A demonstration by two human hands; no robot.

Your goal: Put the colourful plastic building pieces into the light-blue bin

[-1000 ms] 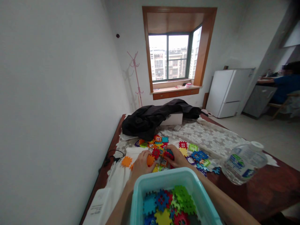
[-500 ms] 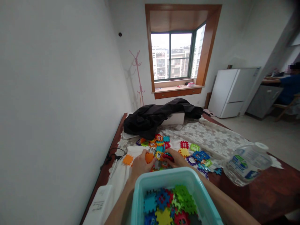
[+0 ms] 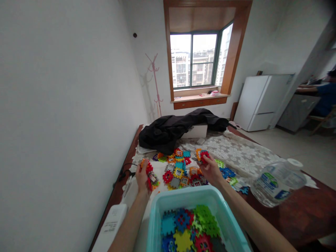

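On the left of the pile my left hand (image 3: pixel 142 179) is closed around several plastic building pieces (image 3: pixel 150 175), red, orange and grey among them. My right hand (image 3: pixel 212 169) pinches a red building piece (image 3: pixel 204 156) at the right, with orange and blue showing beside it. Between the hands lies a loose spread of interlocking pieces (image 3: pixel 178 173) in yellow, red, grey, orange and teal, some with window grids. Nearest me stands a turquoise plastic bin (image 3: pixel 183 194) between my forearms. Inside it are green, blue, yellow and red pieces (image 3: pixel 183 240).
A large clear bottle (image 3: pixel 278 183) stands on the table at the right. More pieces (image 3: pixel 228 173) lie beyond my right wrist. Black cloth (image 3: pixel 168 133) covers part of a white box (image 3: pixel 196 131) at the back. A white device (image 3: pixel 111 224) is at the left edge. Someone in blue sits far right.
My hands have moved apart from the middle of the pile, left and right, each now gripping building pieces. The orange and yellow pieces at the sides are hidden or shifted.
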